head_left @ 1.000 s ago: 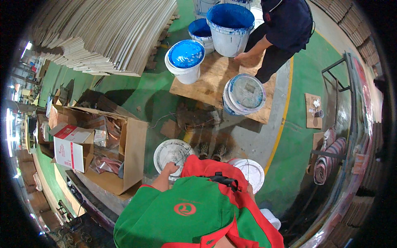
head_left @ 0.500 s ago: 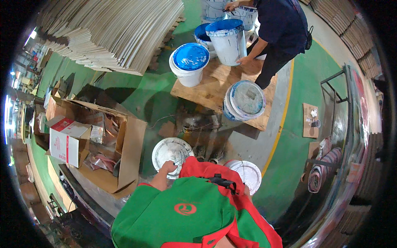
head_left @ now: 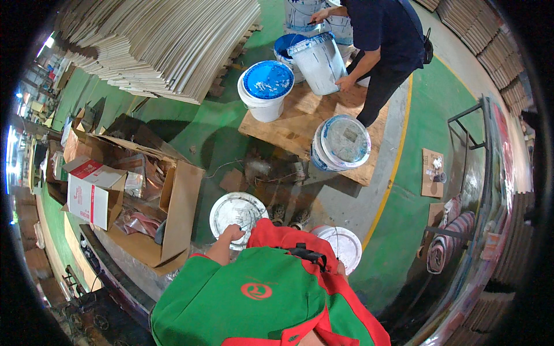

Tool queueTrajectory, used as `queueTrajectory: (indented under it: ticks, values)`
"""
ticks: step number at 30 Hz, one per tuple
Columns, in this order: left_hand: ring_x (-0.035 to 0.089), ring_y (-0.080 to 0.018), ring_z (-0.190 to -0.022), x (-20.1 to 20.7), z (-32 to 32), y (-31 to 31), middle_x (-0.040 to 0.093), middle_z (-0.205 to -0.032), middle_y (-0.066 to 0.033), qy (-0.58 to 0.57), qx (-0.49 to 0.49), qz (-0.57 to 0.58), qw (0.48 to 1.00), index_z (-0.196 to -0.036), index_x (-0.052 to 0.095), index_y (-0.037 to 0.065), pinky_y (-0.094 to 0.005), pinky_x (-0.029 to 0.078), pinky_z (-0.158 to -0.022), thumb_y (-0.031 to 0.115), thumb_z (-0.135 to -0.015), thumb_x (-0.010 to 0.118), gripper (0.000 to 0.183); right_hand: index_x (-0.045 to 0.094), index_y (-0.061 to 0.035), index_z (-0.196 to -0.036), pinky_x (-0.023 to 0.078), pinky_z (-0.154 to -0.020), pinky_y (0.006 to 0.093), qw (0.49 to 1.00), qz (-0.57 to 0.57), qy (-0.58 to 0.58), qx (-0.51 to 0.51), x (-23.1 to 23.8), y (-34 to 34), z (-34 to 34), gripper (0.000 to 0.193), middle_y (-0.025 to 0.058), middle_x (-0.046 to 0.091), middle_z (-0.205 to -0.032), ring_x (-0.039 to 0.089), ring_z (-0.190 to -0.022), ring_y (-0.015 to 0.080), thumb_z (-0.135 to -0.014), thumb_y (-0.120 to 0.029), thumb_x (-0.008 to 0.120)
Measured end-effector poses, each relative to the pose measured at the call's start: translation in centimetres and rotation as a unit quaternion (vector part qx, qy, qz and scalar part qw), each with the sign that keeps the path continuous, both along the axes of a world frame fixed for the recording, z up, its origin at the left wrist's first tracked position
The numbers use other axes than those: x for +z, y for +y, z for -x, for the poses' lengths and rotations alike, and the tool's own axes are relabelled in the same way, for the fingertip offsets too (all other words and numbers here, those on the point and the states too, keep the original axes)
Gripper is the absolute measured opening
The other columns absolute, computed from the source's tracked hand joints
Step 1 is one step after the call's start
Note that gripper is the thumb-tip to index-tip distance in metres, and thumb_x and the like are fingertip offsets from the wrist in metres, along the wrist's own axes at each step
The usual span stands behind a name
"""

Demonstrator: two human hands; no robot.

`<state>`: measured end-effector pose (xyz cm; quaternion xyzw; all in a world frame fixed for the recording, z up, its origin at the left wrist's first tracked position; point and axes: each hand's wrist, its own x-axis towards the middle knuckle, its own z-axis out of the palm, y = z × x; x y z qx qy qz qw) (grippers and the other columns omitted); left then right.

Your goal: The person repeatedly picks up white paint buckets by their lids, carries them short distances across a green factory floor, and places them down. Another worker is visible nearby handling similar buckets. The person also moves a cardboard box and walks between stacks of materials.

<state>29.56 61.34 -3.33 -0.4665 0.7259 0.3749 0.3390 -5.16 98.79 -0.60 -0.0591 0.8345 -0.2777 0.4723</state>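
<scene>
My left hand is closed at the rim of a white lidded bucket, on its thin wire handle. On my other side is a second white lidded bucket. A wire runs across its lid toward my right hand, which appears closed on that handle; my red and green jacket covers most of its fingers. Farther off, a co-worker in dark clothes holds a tilted, blue-stained white bucket, one hand at its base and the other near the top.
A wooden board bears a bucket with a blue lid and a stained lidded bucket. An open cardboard box stands at left, below stacked sheets. At right are a metal frame and a striped roll.
The co-worker's bucket has tipped from nearly upright to leaning, its top toward the left. My hands stay at the same two buckets, and the view has shifted slightly.
</scene>
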Motion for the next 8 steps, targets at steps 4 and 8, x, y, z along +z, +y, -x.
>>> queueTrajectory:
  ticks: [4, 8]
  values:
    - [0.058, -0.0384, -0.102, 0.0, -0.2, 0.2, 0.061, -0.108, -0.0253, -0.007, 0.001, -0.001, 1.000, -0.102, 0.065, -0.002, -0.0423, 0.046, -0.090, 0.043, -0.078, 0.055, 0.051, 0.063, 0.0028, -0.088, 0.046, -0.060, 0.0353, 1.000, 0.011, -0.003, -0.001, -0.1, 0.3, 0.0, 0.029, 0.0098, 0.064, -0.079, 0.055, -0.069, 0.0159, -0.080, -0.025, 0.061]
    - [0.058, -0.0389, -0.102, 0.0, -0.3, 0.7, 0.061, -0.107, -0.0267, 0.007, 0.027, 0.002, 1.000, -0.101, 0.065, -0.003, -0.0425, 0.046, -0.090, 0.043, -0.079, 0.055, 0.052, 0.062, 0.0023, -0.094, 0.047, -0.062, 0.0359, 0.999, 0.044, -0.032, 0.004, 0.1, 2.2, 0.9, 0.034, 0.0114, 0.064, -0.081, 0.056, -0.071, 0.0168, -0.081, -0.029, 0.061]
